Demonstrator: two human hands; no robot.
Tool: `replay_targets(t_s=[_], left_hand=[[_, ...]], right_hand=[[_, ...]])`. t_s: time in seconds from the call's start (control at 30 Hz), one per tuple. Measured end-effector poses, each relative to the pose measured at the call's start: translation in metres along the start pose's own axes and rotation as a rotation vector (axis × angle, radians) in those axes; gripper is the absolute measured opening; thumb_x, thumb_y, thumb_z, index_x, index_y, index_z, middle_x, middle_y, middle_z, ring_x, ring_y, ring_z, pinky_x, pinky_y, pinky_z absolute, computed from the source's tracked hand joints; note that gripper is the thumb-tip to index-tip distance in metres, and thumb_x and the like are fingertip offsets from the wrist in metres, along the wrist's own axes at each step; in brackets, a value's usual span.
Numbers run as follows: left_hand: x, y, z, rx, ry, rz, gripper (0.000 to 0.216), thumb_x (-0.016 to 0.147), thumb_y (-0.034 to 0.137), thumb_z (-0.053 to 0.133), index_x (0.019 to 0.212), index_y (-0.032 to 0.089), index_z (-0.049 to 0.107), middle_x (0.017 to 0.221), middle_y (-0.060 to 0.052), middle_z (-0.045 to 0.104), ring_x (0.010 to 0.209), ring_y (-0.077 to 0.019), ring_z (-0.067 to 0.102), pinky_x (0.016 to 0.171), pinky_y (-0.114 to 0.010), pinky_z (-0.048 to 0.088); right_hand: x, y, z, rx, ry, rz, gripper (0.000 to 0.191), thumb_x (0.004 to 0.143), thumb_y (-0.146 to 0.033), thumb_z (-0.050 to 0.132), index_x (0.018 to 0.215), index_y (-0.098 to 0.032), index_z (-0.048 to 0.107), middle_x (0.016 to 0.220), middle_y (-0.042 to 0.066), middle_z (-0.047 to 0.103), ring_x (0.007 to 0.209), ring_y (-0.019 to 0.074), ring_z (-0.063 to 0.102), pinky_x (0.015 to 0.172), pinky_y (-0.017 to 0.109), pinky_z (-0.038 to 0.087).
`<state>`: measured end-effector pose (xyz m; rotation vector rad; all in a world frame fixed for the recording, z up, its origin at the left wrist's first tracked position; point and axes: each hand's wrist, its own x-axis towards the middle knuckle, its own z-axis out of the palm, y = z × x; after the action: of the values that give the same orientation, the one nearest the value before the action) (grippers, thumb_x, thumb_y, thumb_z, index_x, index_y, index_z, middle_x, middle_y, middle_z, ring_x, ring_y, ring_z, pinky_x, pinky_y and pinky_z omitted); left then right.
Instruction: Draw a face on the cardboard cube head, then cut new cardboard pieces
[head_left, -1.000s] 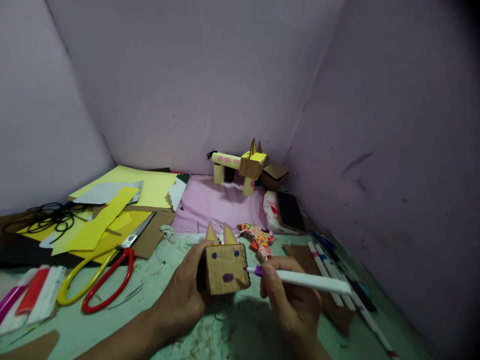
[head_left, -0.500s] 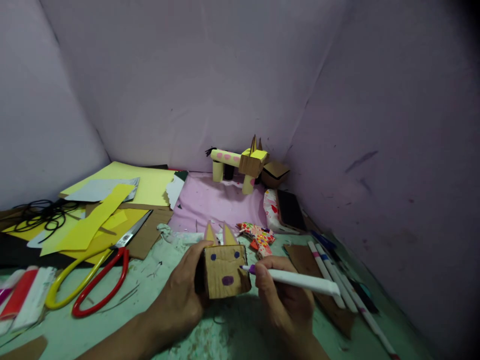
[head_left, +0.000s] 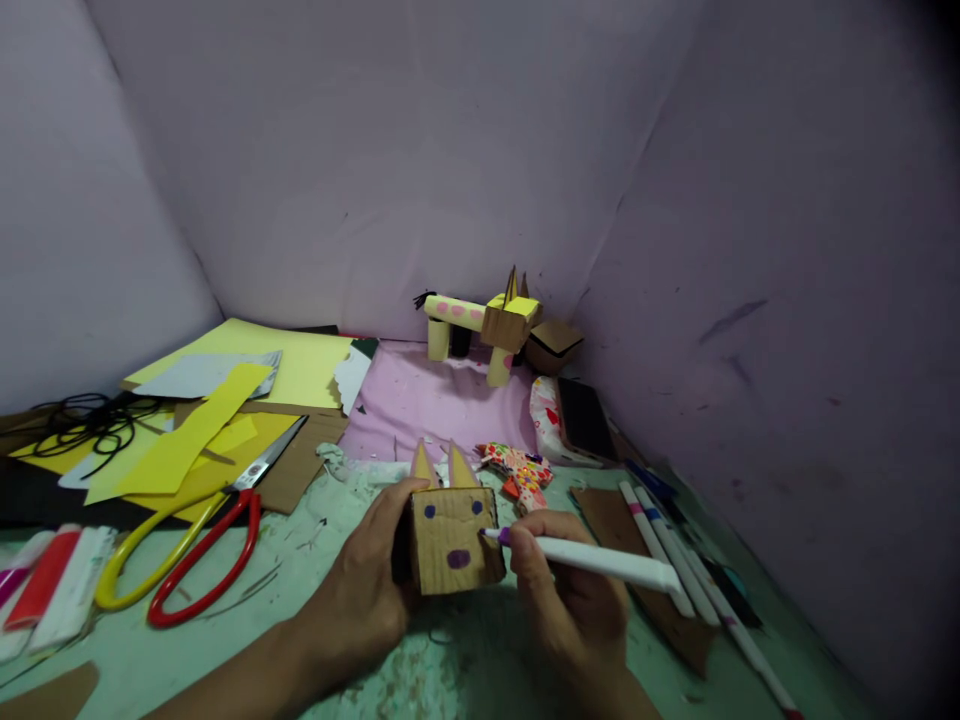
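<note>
A small cardboard box made up as an animal head [head_left: 441, 546] faces me, with two pointed ears on top. Dark eye spots and a purple oval are drawn on its front. My left hand [head_left: 373, 565] grips it from the left side, and the fingers behind it are hidden. In my right hand [head_left: 566, 590] is a white purple-tipped marker [head_left: 600, 562], held like a pen. Its tip is at the right part of the box's face; whether it touches cannot be made out. Behind the box lies a patterned paper or cloth piece [head_left: 517, 470].
Scissors [head_left: 202, 560] with red and yellow handles lie left, beside yellow paper [head_left: 187, 440] and black cord [head_left: 90, 425]. A yellow cardboard animal [head_left: 480, 325] stands at the back. A phone [head_left: 586, 420] and several markers [head_left: 686, 570] are on the right, near the wall.
The view has shifted very slightly. Both hands keep their hold, and the marker tip stays at the right part of the box's face.
</note>
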<state>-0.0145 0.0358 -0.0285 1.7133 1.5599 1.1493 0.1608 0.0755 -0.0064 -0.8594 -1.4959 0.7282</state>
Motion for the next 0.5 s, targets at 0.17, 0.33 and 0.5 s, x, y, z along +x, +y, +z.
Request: replay_targets(t_s=[0.17, 0.33, 0.5], left_hand=[[0.0001, 0.0012, -0.0005, -0.01, 0.022, 0.021, 0.063, 0.076, 0.015, 0.063, 0.133, 0.025, 0.038, 0.126, -0.009, 0.063, 0.113, -0.0302, 0.063, 0.1, -0.047, 0.05], [0.0, 0.0015, -0.001, 0.0, 0.012, 0.034, 0.062, 0.077, 0.015, 0.061, 0.133, 0.024, 0.038, 0.125, -0.01, 0.063, 0.111, -0.0296, 0.064, 0.1, -0.047, 0.049], [0.0007, 0.0028, -0.0012, -0.003, 0.019, 0.036, 0.059, 0.077, 0.017, 0.062, 0.131, 0.024, 0.039, 0.12, -0.01, 0.065, 0.106, -0.0292, 0.065, 0.098, -0.049, 0.05]], right_hand=[[-0.0011, -0.0019, 0.0021, 0.016, 0.014, 0.022, 0.018, 0.089, -0.028, 0.058, 0.073, -0.021, 0.062, 0.06, -0.005, 0.055, 0.051, 0.0103, 0.047, 0.049, 0.024, 0.035], [-0.0001, -0.0025, 0.0021, 0.007, 0.028, 0.022, 0.02, 0.088, -0.033, 0.06, 0.072, -0.02, 0.062, 0.06, -0.004, 0.056, 0.051, 0.0109, 0.048, 0.05, 0.026, 0.037], [0.0009, -0.0035, 0.0009, -0.014, 0.008, 0.019, 0.024, 0.089, -0.034, 0.058, 0.069, -0.02, 0.061, 0.058, -0.002, 0.055, 0.051, 0.012, 0.047, 0.049, 0.026, 0.037]])
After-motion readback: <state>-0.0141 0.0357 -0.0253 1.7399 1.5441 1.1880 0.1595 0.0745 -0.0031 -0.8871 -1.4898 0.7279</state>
